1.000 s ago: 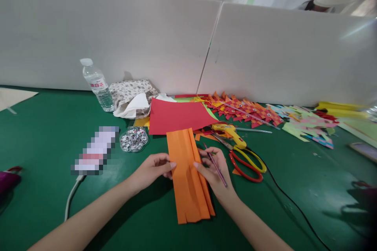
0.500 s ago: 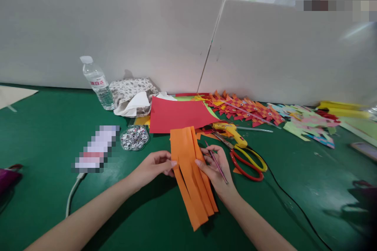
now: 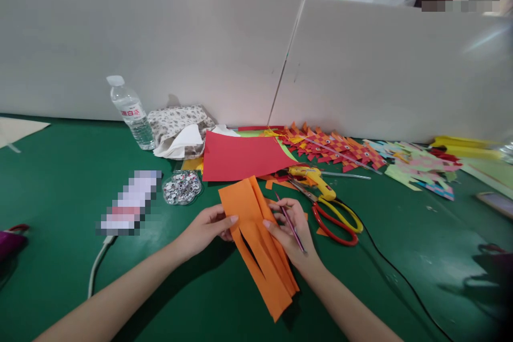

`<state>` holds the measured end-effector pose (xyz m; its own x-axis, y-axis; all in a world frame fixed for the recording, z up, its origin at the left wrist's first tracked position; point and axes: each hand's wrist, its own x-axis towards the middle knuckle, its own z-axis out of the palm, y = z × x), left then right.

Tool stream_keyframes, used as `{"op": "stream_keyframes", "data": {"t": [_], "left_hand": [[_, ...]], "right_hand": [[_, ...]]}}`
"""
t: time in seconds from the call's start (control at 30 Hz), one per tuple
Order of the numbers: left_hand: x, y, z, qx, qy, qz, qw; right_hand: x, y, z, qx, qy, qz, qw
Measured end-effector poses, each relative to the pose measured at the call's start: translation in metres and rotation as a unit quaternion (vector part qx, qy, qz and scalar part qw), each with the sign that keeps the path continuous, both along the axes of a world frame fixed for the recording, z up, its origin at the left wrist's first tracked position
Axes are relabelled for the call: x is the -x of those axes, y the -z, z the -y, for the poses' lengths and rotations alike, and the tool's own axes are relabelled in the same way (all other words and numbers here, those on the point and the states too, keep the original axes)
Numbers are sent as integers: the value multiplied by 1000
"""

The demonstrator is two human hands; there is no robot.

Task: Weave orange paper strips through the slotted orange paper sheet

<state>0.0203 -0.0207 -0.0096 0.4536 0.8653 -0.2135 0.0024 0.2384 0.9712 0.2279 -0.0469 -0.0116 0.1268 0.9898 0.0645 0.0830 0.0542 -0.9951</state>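
Observation:
A folded piece of orange paper (image 3: 244,206) with long slits cut into it is held over the table between my two hands. My left hand (image 3: 210,228) pinches its left edge, thumb on top. On the other side, my right hand (image 3: 292,230) grips the right edge with the thumb on the strips. A thin purple pencil-like stick (image 3: 292,224) also rests among the right fingers. Scissors (image 3: 339,222) with red and yellow handles lie to the right of that hand, beside a yellow glue gun (image 3: 315,179). Red paper (image 3: 244,157) lies just beyond.
On the green table (image 3: 180,299) stand a water bottle (image 3: 132,112) and a patterned cloth pouch (image 3: 180,123). Googly eyes (image 3: 182,188) lie near a phone (image 3: 132,200) with a cable. Woven paper fish (image 3: 336,147) are piled at the back, before a grey partition (image 3: 200,53).
The orange paper has turned, its top swinging left and its lower end right. Its strips sit closer together. Both hands keep hold of it with little movement.

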Motion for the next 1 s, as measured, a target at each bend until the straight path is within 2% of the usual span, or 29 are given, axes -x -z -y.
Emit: {"op": "stream_keyframes", "data": {"t": [0.3,0.43,0.53,0.63,0.7,0.83,0.9,1.0], "left_hand": [[2,0,-1,25,2,12,1000],[0,-1,-1,10,-16,30,999],[0,-2,0,14,-41,25,999],[2,-2,0,18,-64,16,998],[2,-1,0,13,-47,7,999],[4,-2,1,-5,53,-4,999],[4,-3,3,-15,95,-4,995],[4,-6,4,-24,112,-8,993]], "right_hand": [[-16,8,-5,-34,-2,-20,999],[-14,7,-2,-41,-16,29,999],[-10,3,2,-51,-41,70,995],[-9,-1,5,-36,-86,57,994],[-9,-3,5,-16,-101,13,995],[-8,-5,0,40,-104,-96,989],[-6,-5,-1,62,-110,-113,985],[-4,-4,-1,71,-121,-104,985]]}}
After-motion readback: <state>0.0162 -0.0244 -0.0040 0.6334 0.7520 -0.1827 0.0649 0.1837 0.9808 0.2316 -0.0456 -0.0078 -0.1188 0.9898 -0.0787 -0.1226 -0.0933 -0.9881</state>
